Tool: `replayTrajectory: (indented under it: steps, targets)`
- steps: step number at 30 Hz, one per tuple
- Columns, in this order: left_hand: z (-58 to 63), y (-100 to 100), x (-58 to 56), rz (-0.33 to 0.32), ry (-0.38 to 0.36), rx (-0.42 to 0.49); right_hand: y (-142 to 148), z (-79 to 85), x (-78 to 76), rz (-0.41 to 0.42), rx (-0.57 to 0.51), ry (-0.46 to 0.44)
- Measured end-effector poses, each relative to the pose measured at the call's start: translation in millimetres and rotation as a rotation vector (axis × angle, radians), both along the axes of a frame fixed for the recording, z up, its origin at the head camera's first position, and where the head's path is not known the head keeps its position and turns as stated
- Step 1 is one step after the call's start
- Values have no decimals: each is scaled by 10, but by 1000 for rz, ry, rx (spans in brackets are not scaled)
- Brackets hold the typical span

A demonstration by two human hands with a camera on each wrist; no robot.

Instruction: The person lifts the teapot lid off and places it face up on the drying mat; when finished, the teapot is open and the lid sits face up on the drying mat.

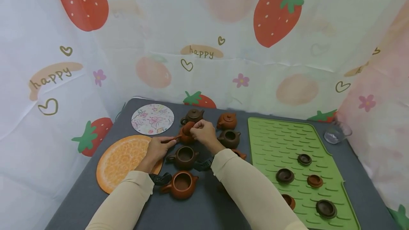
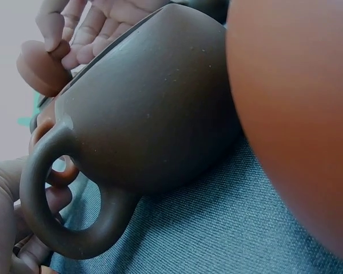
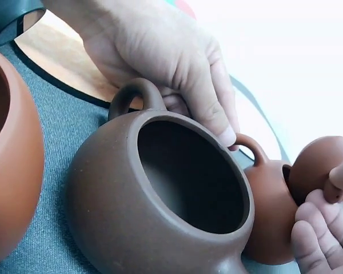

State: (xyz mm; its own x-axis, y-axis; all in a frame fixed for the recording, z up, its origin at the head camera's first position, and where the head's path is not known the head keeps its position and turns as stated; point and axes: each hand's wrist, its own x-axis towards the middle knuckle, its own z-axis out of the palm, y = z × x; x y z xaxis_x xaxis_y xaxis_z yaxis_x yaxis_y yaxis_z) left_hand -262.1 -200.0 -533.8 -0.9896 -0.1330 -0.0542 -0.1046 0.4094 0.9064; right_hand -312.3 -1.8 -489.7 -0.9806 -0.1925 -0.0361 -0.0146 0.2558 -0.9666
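Lid (image 1: 189,127) and small reddish-brown teapot (image 1: 185,137) meet between two hands towards the far side of the grey table (image 1: 80,201). The left hand (image 1: 156,149) pinches the teapot's looped handle at its fingertips, while the right hand (image 1: 206,133) holds the lid by its knob (image 3: 334,193), thumb and fingers drawn close together. The lid is tilted over the teapot's mouth, not seated flat; whether its edge touches the rim cannot be told. Just nearer the person stands a dark brown teapot (image 1: 185,157) with an uncovered mouth, and nearer again an orange-brown teapot (image 1: 182,185), likewise uncovered. Behind the held pot sits a dark lidded teapot (image 1: 194,116). To the right, a second column has a reddish lidded teapot (image 1: 227,120) at the back, an uncovered dark pot (image 1: 229,138) in front of it, and an orange-red pot (image 1: 240,154) partly hidden by the right forearm. On the left lie a round floral mat (image 1: 152,119) and a larger orange-patterned mat (image 1: 119,162), the latter partly under the left arm. A green mat (image 1: 274,137) on the right carries several loose lids, three dark and two reddish, and a clear glass vessel (image 1: 334,134) stands beyond its far right corner.
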Motion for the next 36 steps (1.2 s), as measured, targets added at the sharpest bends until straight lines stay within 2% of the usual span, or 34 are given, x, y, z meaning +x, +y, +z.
replayTrajectory:
  steps: [4,9,15,20,27,36]
  targets:
    - [5,4,1,3,1,3,12,-24,-15,48,-135,-37]
    - [-11,5,-9,8,4,-7,22,-3,3,103,-212,-103]
    - [-30,6,-20,12,7,-13,26,-2,25,121,-309,-162]
    - [-42,6,-19,13,38,-31,39,-4,14,116,-318,-182]
    - [-44,5,-13,4,23,-19,106,19,9,155,-293,-164]
    - [-13,14,6,10,23,10,251,189,61,166,-221,-128]
